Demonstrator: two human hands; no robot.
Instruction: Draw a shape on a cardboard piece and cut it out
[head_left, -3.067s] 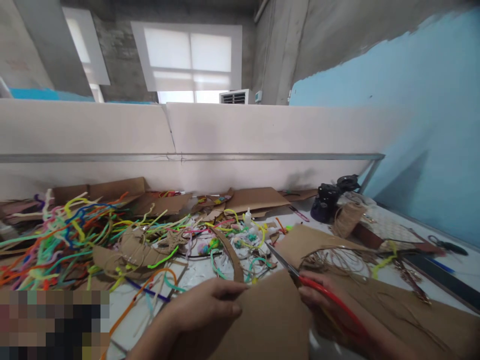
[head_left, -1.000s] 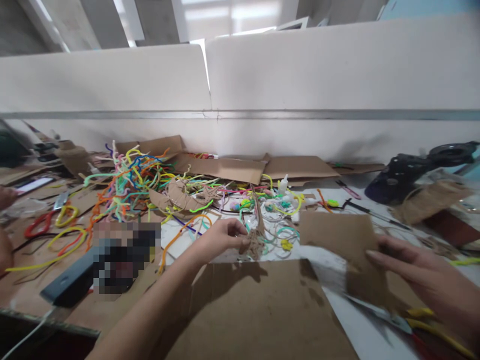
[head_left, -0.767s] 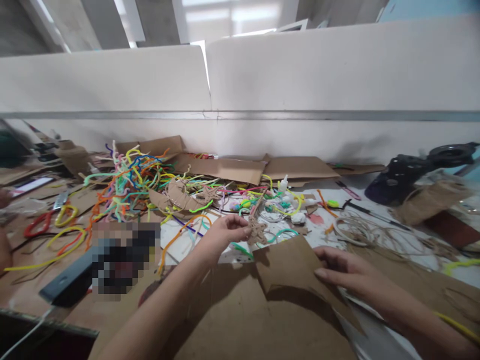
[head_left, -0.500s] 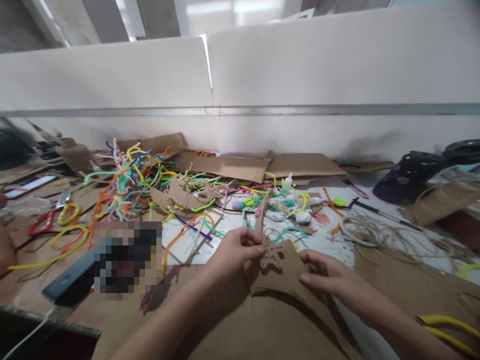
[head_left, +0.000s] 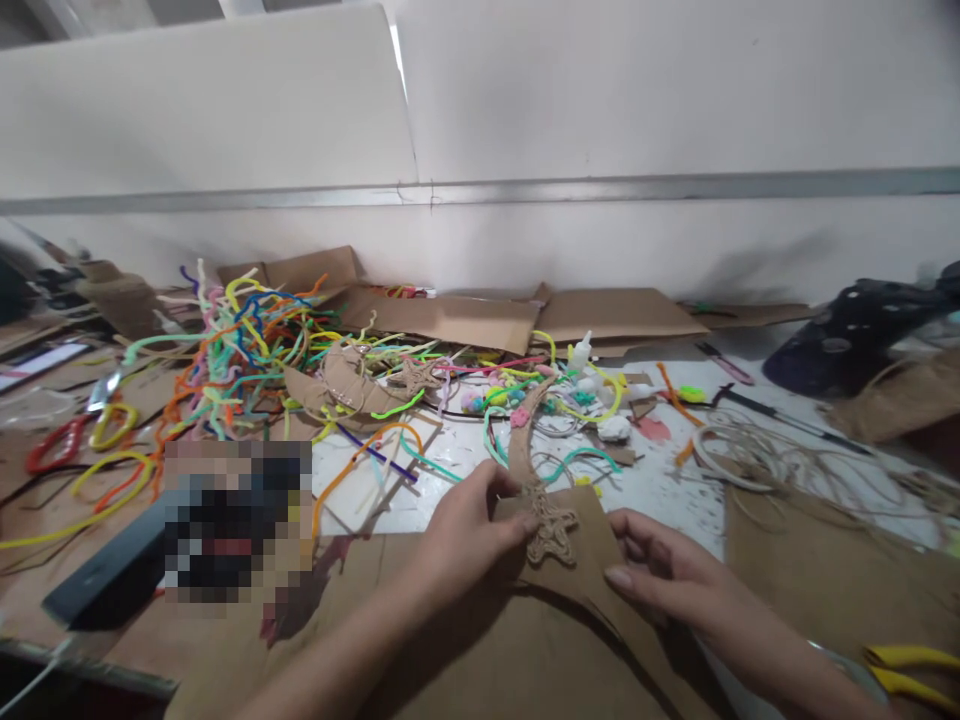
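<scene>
A star of coiled twine (head_left: 553, 540) lies flat against a cut piece of cardboard (head_left: 592, 515). My left hand (head_left: 476, 525) pinches the star's left side, thumb in front and fingers partly hidden. Along the cardboard's right edge, my right hand (head_left: 664, 565) grips with its thumb in front and fingers behind. A curved cardboard strip (head_left: 527, 440) with a small pink lump on it rises from just above the star. Whether the star is fixed to the cardboard I cannot tell. Beneath both hands spreads a large cardboard sheet (head_left: 442, 660).
Tangled coloured pipe cleaners (head_left: 240, 340) heap at the back left, beside a cardboard crescent (head_left: 349, 385). Scissors (head_left: 56, 445) lie far left, near a dark box-like device (head_left: 112, 565). Loose cord (head_left: 731, 460) coils at right; yellow handles (head_left: 911, 665) show bottom right. A glue bottle (head_left: 580, 355) stands behind.
The view has tilted down slightly. Both hands keep their holds, and the star now faces the camera more fully, with the left thumb lower beside it.
</scene>
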